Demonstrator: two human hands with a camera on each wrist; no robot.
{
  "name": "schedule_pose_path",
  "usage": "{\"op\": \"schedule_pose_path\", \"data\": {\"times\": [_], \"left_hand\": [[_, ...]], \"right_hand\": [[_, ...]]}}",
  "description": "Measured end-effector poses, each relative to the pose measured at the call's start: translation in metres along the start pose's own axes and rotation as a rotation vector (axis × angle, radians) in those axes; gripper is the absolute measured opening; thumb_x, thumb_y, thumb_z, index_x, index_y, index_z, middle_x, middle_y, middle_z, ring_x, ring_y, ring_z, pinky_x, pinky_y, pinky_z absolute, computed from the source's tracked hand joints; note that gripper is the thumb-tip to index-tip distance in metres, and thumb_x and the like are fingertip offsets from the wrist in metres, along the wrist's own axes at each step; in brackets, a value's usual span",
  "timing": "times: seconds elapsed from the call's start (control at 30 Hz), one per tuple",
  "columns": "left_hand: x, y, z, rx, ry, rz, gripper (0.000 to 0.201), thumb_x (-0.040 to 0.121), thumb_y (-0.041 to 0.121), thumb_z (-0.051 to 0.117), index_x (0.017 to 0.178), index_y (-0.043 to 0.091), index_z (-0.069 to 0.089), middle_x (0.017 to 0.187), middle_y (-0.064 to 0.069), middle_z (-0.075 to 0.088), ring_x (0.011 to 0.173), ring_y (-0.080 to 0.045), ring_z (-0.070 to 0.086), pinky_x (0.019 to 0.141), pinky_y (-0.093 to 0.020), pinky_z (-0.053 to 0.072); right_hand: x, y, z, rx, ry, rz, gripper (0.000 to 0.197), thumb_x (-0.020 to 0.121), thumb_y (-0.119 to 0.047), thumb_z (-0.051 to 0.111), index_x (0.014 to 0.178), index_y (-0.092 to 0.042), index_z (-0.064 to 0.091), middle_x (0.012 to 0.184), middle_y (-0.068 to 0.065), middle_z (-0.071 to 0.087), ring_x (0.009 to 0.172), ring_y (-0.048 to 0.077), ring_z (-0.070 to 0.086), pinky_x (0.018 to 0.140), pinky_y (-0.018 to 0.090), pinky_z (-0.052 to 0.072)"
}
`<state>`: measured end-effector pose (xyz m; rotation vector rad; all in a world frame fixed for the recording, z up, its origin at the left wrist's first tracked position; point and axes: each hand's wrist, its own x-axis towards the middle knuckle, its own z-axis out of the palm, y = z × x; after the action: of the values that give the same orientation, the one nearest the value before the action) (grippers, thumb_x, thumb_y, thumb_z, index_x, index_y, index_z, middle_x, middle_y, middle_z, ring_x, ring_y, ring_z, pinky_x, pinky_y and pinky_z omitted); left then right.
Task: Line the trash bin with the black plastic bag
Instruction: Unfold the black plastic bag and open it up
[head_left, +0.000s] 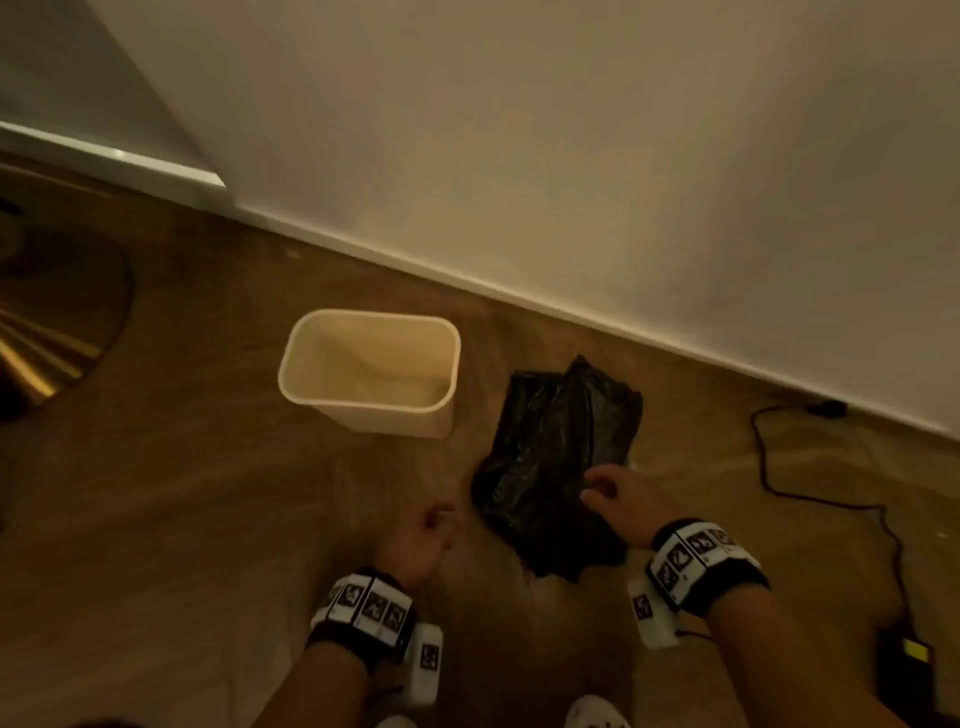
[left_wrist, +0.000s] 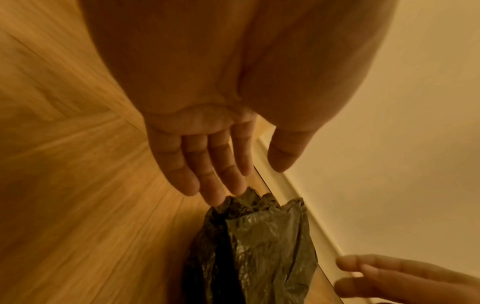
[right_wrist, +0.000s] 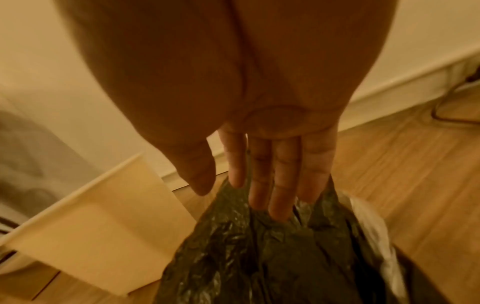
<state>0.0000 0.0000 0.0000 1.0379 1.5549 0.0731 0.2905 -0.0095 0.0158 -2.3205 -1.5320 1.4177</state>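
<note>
An empty cream trash bin (head_left: 370, 409) stands upright on the wooden floor, also seen at the left of the right wrist view (right_wrist: 103, 236). To its right lies the crumpled black plastic bag (head_left: 556, 457) (left_wrist: 254, 242) (right_wrist: 259, 257), flat on the floor. My right hand (head_left: 597, 491) (right_wrist: 239, 197) is over the bag's near right part with straight fingers, the tips touching the plastic. My left hand (head_left: 434, 519) (left_wrist: 246, 179) is open just left of the bag, fingertips close to its edge and holding nothing.
A white wall and skirting board (head_left: 571, 306) run behind the bin and bag. A black cable (head_left: 810, 493) trails over the floor at the right to a black device (head_left: 906, 670). A round golden base (head_left: 52, 322) sits at far left.
</note>
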Motion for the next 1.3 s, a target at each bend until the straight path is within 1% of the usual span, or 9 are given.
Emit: {"op": "schedule_pose_path", "data": {"times": [0.07,0.2,0.33,0.47,0.6,0.77,0.93,1.1,1.3], "left_hand": [[0.03,-0.005,0.014,0.0,-0.002,0.033,0.029,0.095,0.03,0.056,0.122,0.019,0.06,0.111,-0.004,0.066,0.108,-0.022,0.062,0.094,-0.033,0.047],[0.076,-0.009,0.038,-0.129,0.023,0.096,0.052,0.09,0.025,0.066,0.137,0.01,0.048,0.133,-0.002,0.054,0.12,-0.017,0.051,0.1,-0.027,0.039],[0.098,-0.02,0.054,-0.259,-0.008,0.109,0.084,0.075,0.034,0.079,0.146,0.016,0.038,0.142,-0.003,0.052,0.129,-0.021,0.052,0.11,-0.043,0.042],[0.087,-0.021,0.066,-0.332,-0.125,0.185,0.046,0.083,0.016,0.074,0.127,0.017,0.06,0.116,0.0,0.07,0.109,-0.015,0.067,0.087,-0.026,0.056],[0.08,-0.003,0.066,-0.2,-0.134,0.292,0.03,0.086,0.01,0.069,0.115,0.013,0.067,0.094,0.013,0.069,0.084,0.005,0.068,0.068,-0.006,0.05],[0.059,0.039,0.046,-0.183,-0.182,0.356,0.025,0.087,0.006,0.064,0.096,0.029,0.071,0.101,0.0,0.074,0.101,-0.02,0.069,0.095,-0.04,0.053],[0.004,0.082,0.015,0.002,-0.129,0.685,0.025,0.086,0.012,0.063,0.106,0.025,0.071,0.103,0.003,0.074,0.098,-0.012,0.069,0.09,-0.039,0.055],[-0.045,0.096,-0.011,0.208,-0.131,0.989,0.039,0.085,0.012,0.068,0.123,0.02,0.066,0.108,0.002,0.061,0.104,-0.008,0.061,0.096,-0.027,0.049],[-0.061,0.075,-0.036,0.287,0.074,1.027,0.042,0.079,0.025,0.073,0.12,0.025,0.062,0.11,0.006,0.062,0.104,-0.006,0.06,0.09,-0.034,0.051]], "right_hand": [[0.025,0.005,0.021,0.025,0.022,0.005,0.041,0.096,-0.03,0.06,0.134,-0.013,0.058,0.13,0.009,0.063,0.118,0.023,0.06,0.095,0.029,0.045],[0.072,0.01,0.059,0.031,0.06,0.046,0.051,0.096,-0.034,0.06,0.141,-0.013,0.05,0.14,0.011,0.056,0.125,0.028,0.055,0.102,0.034,0.044],[0.09,0.003,0.085,0.086,0.071,0.052,0.061,0.094,-0.039,0.061,0.146,-0.013,0.044,0.147,0.011,0.049,0.13,0.028,0.052,0.105,0.033,0.042],[0.079,0.004,0.096,0.156,-0.01,0.037,0.066,0.094,-0.046,0.059,0.148,-0.013,0.042,0.149,0.008,0.049,0.133,0.025,0.05,0.11,0.035,0.04],[0.078,0.003,0.083,0.374,0.008,0.034,0.066,0.088,-0.065,0.053,0.136,-0.019,0.059,0.133,0.001,0.063,0.123,0.02,0.058,0.107,0.037,0.043],[0.059,-0.022,0.032,0.451,0.03,-0.024,0.055,0.087,-0.065,0.056,0.117,-0.021,0.069,0.111,-0.002,0.073,0.102,0.016,0.069,0.093,0.034,0.052],[-0.003,-0.065,-0.027,0.507,-0.019,-0.158,0.068,0.075,-0.077,0.059,0.128,-0.034,0.057,0.114,-0.009,0.072,0.096,0.015,0.073,0.085,0.033,0.057],[-0.033,-0.081,-0.04,0.776,0.071,-0.333,0.067,0.074,-0.054,0.078,0.133,-0.03,0.057,0.125,-0.006,0.069,0.112,0.016,0.068,0.095,0.044,0.055],[-0.029,-0.09,-0.025,0.385,0.347,-0.452,0.033,0.092,-0.024,0.064,0.125,-0.021,0.061,0.114,-0.006,0.069,0.101,0.006,0.065,0.091,0.036,0.056]]}}
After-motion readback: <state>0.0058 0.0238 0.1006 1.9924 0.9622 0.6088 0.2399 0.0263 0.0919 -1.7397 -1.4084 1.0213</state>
